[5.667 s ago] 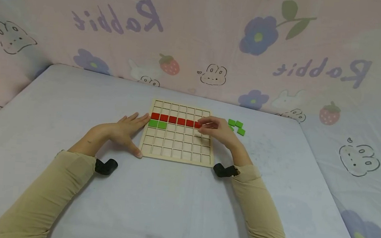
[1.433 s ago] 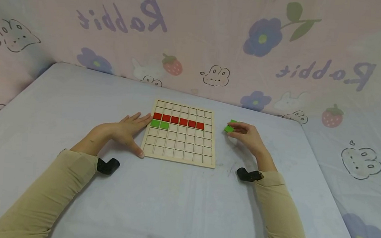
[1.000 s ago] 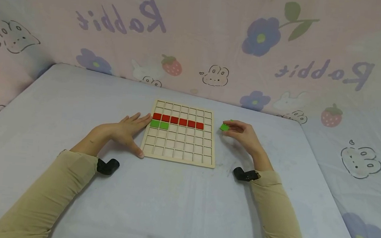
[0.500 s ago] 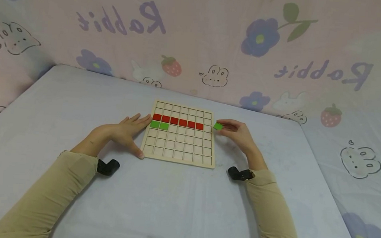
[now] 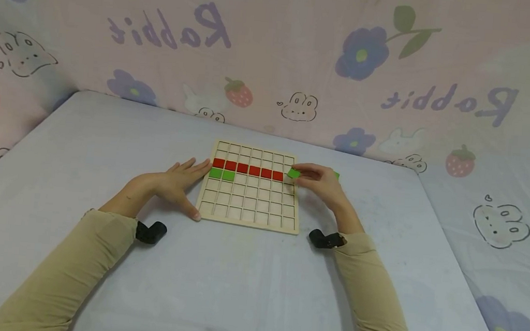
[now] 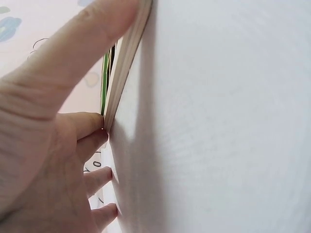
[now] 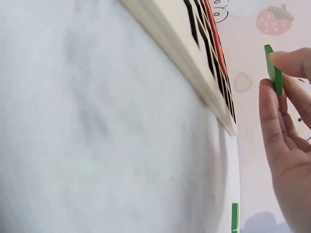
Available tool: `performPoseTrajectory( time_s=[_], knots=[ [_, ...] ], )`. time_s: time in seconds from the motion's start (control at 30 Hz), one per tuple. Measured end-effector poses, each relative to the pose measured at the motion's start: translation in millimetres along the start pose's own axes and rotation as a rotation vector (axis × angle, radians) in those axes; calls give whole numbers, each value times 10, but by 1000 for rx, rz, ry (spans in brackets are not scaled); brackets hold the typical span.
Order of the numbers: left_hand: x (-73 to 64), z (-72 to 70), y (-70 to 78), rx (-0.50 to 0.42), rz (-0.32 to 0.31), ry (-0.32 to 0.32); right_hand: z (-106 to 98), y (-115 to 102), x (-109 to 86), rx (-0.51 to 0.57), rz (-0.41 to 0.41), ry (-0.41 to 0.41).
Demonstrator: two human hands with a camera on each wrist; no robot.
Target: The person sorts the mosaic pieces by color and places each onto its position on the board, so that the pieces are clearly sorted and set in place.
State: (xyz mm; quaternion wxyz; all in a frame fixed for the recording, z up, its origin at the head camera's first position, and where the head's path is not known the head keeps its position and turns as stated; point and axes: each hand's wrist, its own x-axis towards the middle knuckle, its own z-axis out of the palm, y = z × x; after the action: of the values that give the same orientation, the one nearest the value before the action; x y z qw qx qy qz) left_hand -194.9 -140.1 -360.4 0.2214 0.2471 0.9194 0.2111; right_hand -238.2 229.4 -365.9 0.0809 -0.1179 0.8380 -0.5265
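Note:
A wooden grid board (image 5: 246, 224) lies on the white table, bearing a row of several red tiles (image 5: 242, 168). Below the left end of that row sit two green tiles (image 5: 222, 174). My left hand (image 5: 172, 183) rests along the board's left edge with spread fingers; in the left wrist view the thumb (image 6: 87, 43) and a fingertip touch the board's side. Between thumb and fingers my right hand (image 5: 321, 184) pinches a green tile (image 5: 294, 173), held over the board's right edge. The right wrist view shows this green tile (image 7: 273, 70) tilted and raised off the board.
Partly hidden behind the right hand, another loose green tile (image 5: 336, 175) lies on the table (image 5: 383, 206). The right wrist view has a green tile (image 7: 235, 216) low on the table too. A patterned cloth (image 5: 273, 57) hangs behind the table.
The right hand, earlier above the red row's right end, went to the loose green tiles, took one and has carried it left over the board's edge. The left hand has stayed at the board.

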Motion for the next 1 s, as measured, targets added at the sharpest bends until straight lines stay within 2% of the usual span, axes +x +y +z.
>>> performPoseTrajectory(
  time_s=[1.0],
  knots=[
    [8, -7, -11, 15, -5, 1, 446, -254, 163, 21, -20, -118]
  ],
)
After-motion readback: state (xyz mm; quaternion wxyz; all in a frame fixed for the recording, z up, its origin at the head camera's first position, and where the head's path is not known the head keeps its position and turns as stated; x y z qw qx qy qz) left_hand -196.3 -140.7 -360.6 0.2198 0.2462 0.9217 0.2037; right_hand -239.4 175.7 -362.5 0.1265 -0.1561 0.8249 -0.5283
